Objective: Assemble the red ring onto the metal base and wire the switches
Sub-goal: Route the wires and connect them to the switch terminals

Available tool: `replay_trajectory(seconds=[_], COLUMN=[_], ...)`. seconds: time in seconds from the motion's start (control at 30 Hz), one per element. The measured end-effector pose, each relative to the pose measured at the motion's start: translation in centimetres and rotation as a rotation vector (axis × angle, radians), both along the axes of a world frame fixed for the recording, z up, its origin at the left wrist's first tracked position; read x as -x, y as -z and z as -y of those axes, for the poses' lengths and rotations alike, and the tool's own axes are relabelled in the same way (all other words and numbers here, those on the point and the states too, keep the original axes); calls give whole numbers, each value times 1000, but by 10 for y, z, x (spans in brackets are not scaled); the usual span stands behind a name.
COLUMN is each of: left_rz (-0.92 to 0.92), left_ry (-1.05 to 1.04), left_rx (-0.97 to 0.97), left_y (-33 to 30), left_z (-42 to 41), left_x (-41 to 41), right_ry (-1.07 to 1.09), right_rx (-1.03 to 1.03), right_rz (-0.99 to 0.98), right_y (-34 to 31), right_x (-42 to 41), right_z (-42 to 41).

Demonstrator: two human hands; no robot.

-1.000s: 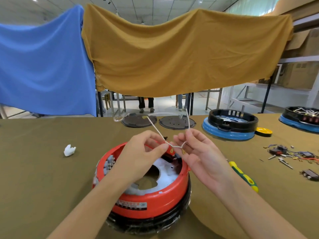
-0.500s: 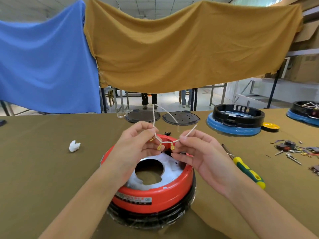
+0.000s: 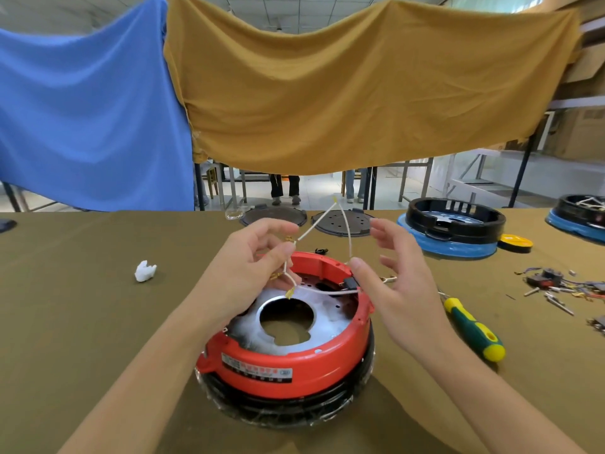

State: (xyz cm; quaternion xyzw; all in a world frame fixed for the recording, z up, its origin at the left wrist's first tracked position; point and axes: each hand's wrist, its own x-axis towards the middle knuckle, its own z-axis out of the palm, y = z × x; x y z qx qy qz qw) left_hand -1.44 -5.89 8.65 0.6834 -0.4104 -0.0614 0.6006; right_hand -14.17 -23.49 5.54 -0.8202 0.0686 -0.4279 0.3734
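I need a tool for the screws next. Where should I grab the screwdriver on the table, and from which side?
Take the screwdriver by its thick green and yellow handle, coming from above with the right hand, which is nearest. It lies flat on the cloth with clear space on both sides of the handle, and its thin metal shaft points away toward the red ring, so the handle end is closest to you.

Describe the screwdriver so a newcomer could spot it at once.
Start at the red ring in the middle of the table. Just right of it, beyond the right hand, lies the screwdriver. Its green and yellow handle sets it apart from the small dark parts farther right.
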Motion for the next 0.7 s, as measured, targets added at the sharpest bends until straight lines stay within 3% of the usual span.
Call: replay_trajectory(seconds=[0.2, 0.33, 0.47, 0.7], left_rz=[-13, -3, 92, 166], left_ry=[-10, 1, -165, -380], left_rx=[77, 101, 99, 141], left_y=[-1, 0, 2, 9], left_z=[-4, -5, -12, -22], left_x=[-6, -10, -28, -44], right_ry=[-82, -117, -133, -52], right_rx=[-106, -33, 28, 360], right_rz=[-145, -24, 59, -141], right_y=[9, 7, 3, 1], right_x=[-8, -7, 0, 2], right_z=[5, -1, -4, 9])
